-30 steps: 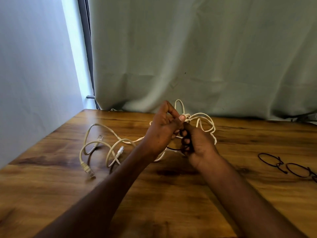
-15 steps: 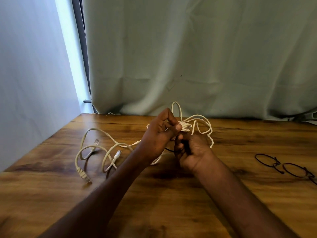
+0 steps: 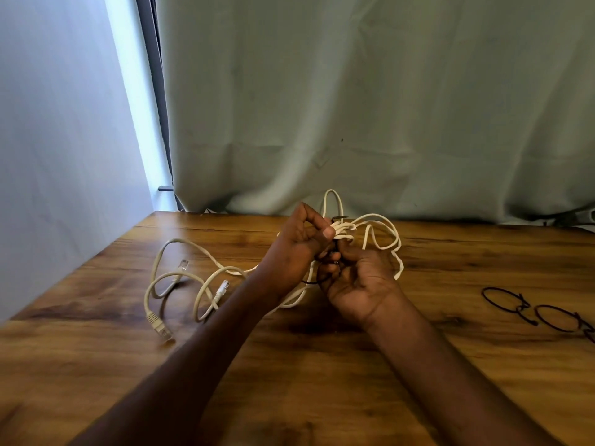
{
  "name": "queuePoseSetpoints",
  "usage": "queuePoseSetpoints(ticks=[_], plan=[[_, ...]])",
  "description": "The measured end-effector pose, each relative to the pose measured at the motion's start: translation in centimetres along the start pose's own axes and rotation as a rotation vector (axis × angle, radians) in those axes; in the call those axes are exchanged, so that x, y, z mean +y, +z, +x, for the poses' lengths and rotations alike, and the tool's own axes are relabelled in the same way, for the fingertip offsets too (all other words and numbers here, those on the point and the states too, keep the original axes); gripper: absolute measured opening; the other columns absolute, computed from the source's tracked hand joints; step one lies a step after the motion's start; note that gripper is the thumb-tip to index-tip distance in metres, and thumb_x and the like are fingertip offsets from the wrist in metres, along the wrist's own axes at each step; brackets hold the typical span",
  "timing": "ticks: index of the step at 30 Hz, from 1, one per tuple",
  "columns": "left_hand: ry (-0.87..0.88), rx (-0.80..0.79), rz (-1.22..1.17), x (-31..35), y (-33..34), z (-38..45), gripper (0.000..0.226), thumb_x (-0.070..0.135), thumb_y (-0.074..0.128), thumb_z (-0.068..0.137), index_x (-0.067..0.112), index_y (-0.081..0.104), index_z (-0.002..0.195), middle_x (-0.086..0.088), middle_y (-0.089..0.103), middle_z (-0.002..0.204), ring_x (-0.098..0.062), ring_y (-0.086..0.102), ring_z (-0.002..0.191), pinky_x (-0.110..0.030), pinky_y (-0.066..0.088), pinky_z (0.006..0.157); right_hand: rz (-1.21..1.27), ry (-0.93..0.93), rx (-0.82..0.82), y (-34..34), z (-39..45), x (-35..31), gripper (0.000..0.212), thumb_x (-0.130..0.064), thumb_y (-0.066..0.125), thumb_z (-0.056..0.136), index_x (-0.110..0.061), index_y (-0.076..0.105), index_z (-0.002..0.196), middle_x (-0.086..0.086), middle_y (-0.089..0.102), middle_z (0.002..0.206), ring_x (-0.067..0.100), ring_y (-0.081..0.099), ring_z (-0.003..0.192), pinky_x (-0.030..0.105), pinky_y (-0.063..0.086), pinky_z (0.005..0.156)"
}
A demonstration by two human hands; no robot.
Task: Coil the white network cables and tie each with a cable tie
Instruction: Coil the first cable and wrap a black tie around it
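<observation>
Network cables (image 3: 206,278) part-gathered, tie not yet closed.

We hold the bunched white loops just above the wooden table (image 3: 322,381): our left hand (image 3: 296,252) pinches the gathered strands at the top, our right hand (image 3: 357,278) grips a black cable tie (image 3: 310,281) beneath them. We judge the loose bunch may spring apart if either grip eases. Slack trails left across the table, plugs lying free. Spare ties (image 3: 541,309) rest well apart, right; a curtain (image 3: 386,107) hangs behind.
</observation>
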State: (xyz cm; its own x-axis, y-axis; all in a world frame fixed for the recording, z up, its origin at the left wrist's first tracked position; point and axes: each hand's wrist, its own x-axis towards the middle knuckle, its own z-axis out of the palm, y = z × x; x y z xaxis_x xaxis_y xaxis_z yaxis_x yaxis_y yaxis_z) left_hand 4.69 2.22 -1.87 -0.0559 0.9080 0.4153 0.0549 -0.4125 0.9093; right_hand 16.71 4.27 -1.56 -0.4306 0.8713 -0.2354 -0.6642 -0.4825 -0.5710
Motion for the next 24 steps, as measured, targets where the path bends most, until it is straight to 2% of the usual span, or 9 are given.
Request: queuePoseSetpoints(ticks=[2,7,10,14,19,21,24], plan=[[-0.034,-0.003,0.003,-0.1,0.1,0.0,0.006,0.006,0.053,0.108,0.006,0.05,0.112,-0.018,0.065,0.096,-0.01,0.067,0.071,-0.022,0.057,0.063,-0.017,-0.004,-0.002,-0.2,0.1,-0.1,0.018,-0.007,0.05,0.102,-0.006,0.066,0.094,0.004,0.063,0.066,0.006,0.052,0.049,0.016,0.04,0.041],[-0.054,0.021,0.01,0.2,-0.1,0.0,0.012,0.011,0.05,0.11,0.004,0.05,0.119,0.001,0.066,0.075,-0.005,0.064,0.066,-0.021,0.054,0.06,-0.024,-0.001,-0.049,-0.4,0.0,-0.3,0.016,-0.009,0.052,0.101,-0.008,0.067,0.096,0.004,0.068,0.07,0.008,0.058,0.053,0.018,0.041,0.046],[-0.046,0.031,-0.003,0.6,-0.4,-0.1,0.012,0.012,0.05,0.11,0.004,0.052,0.119,-0.003,0.064,0.077,-0.008,0.063,0.068,-0.021,0.054,0.062,-0.059,0.001,-0.066,-0.1,-0.3,-0.4,0.015,-0.004,0.054,0.1,-0.008,0.067,0.096,0.005,0.069,0.068,0.008,0.061,0.053,0.02,0.05,0.05],[-0.083,0.019,-0.051,0.7,0.0,-0.3,0.016,0.011,0.052,0.109,0.001,0.052,0.122,0.0,0.068,0.077,-0.006,0.065,0.067,-0.021,0.055,0.062,-0.125,-0.021,0.01,0.0,-0.5,-1.0,0.018,0.001,0.054,0.1,-0.003,0.067,0.088,0.008,0.068,0.065,0.008,0.061,0.05,0.019,0.056,0.05],[-0.12,-0.016,-0.028,0.1,0.4,-0.1,0.027,0.016,0.054,0.109,-0.002,0.055,0.128,-0.007,0.066,0.086,-0.008,0.064,0.073,-0.025,0.056,0.071,-0.194,-0.039,0.095,-0.3,-0.6,-1.2,0.018,-0.001,0.061,0.097,-0.001,0.067,0.081,0.009,0.066,0.056,0.008,0.061,0.044,0.017,0.053,0.048],[-0.123,-0.028,-0.009,0.0,0.5,-0.2,0.028,0.016,0.055,0.109,-0.004,0.055,0.129,-0.002,0.068,0.083,-0.006,0.064,0.071,-0.024,0.055,0.07,-0.21,-0.027,0.117,-0.3,-0.5,-1.2,0.021,0.003,0.059,0.095,0.0,0.065,0.076,0.009,0.063,0.053,0.008,0.056,0.047,0.016,0.051,0.048],[-0.126,-0.035,-0.003,0.2,0.7,-0.2,0.027,0.013,0.053,0.109,-0.007,0.054,0.127,-0.001,0.065,0.078,-0.004,0.063,0.067,-0.02,0.054,0.066,-0.217,-0.009,0.114,-0.1,-0.4,-1.1,0.018,0.003,0.055,0.094,-0.003,0.064,0.08,0.006,0.06,0.056,0.01,0.053,0.056,0.018,0.046,0.052]])
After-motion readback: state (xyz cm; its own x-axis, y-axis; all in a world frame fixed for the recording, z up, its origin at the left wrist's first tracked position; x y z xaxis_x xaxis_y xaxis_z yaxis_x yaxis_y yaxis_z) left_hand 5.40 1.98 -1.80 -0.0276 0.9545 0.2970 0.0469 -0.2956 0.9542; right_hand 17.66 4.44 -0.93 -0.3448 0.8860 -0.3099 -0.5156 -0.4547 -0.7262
